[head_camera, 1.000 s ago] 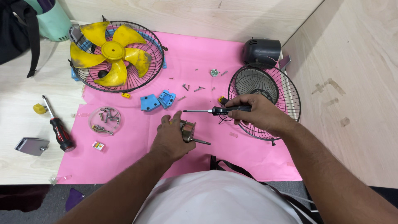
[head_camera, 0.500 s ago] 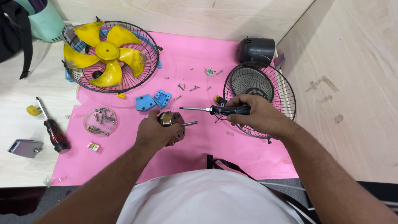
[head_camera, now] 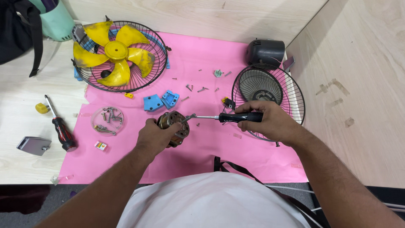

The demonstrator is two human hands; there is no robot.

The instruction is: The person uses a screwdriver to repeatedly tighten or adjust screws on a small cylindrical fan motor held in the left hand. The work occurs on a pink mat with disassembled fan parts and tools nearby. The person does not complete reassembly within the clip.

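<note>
While my left hand (head_camera: 154, 137) keeps its fingers clamped on the fan motor (head_camera: 174, 123) over the pink mat (head_camera: 219, 147), my right hand (head_camera: 265, 122), fingers closed round a black screwdriver (head_camera: 230, 117), sets the tip against it. I judge a screw is being worked; steady alignment comes next. Beyond lie loose screws (head_camera: 196, 88), a wire guard (head_camera: 270, 99), the yellow fan blade (head_camera: 114, 52).
</note>
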